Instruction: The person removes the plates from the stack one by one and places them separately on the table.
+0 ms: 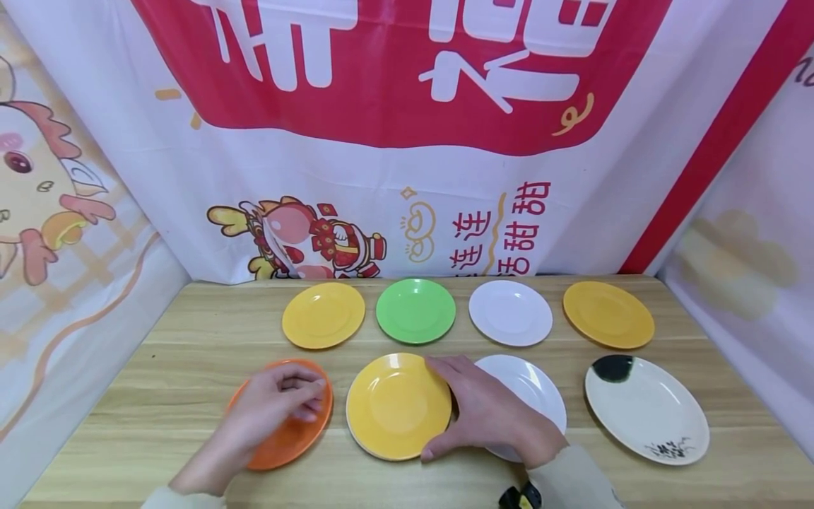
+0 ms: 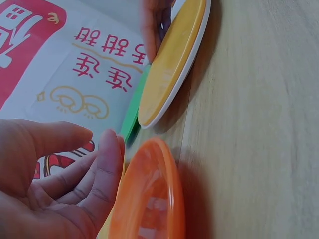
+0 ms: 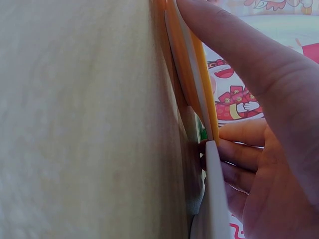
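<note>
The right hand spans the right edge of a yellow plate in the front row, thumb near its front rim and fingers at its far rim. In the right wrist view its fingertips reach around the plate's edge. Above an orange plate hovers the left hand, fingers loosely bent and holding nothing. The left wrist view shows a gap between thumb and fingertips, with the orange plate's rim beside them. A white plate lies partly hidden under the right hand and forearm.
Along the back stand a yellow plate, a green plate, a white plate and another yellow plate. A cream plate with a dark patch lies at right. Printed cloth borders the wooden table.
</note>
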Demonstrator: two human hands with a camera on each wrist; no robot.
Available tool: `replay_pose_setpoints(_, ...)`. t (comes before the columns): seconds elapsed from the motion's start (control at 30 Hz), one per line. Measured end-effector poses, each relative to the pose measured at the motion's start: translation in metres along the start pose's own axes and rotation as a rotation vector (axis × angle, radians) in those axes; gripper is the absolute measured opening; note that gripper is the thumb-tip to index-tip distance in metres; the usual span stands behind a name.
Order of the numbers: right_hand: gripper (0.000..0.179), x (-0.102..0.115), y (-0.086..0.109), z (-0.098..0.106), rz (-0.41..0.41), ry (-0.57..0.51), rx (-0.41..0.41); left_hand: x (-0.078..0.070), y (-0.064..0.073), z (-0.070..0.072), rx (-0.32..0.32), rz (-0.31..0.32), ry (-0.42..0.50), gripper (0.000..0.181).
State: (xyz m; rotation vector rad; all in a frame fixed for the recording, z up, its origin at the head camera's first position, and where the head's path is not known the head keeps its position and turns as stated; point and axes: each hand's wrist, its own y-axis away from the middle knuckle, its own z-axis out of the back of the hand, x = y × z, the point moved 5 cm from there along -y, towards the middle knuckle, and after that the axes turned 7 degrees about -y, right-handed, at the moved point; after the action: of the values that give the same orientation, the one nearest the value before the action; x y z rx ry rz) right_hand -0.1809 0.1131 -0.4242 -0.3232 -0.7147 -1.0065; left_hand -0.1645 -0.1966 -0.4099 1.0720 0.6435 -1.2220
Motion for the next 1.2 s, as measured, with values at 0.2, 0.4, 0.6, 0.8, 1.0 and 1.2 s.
replay_pose_setpoints(0.2,0.130,0.000,0.000,0.000,0.004,0.002,0.004,-0.006,-0.002,-0.010,0.022,0.011,-0.016,0.028)
replay_pose_setpoints(0.4,0.130,-0.001,-0.001,0.000,0.011,0.014,0.000,-0.011,-0.004,-0.020,0.085,-0.005,-0.043,0.034)
replay_pose_setpoints(0.6,0.130,-0.001,-0.001,0.001,0.017,0.018,-0.003,-0.014,-0.005,-0.028,0.119,-0.027,-0.064,0.038)
replay_pose_setpoints(0.8,0.129,-0.001,-0.001,0.001,0.021,0.015,-0.004,-0.014,-0.005,-0.033,0.143,-0.052,-0.052,0.041)
replay_pose_setpoints(1.0,0.130,-0.001,-0.001,0.001,0.019,0.018,-0.003,-0.017,-0.008,-0.037,0.106,-0.005,-0.145,0.034)
replay_pose_setpoints(1.2,0.130,0.000,-0.001,0.001,0.018,0.012,-0.001,-0.024,-0.014,-0.040,0.072,0.061,-0.266,0.019)
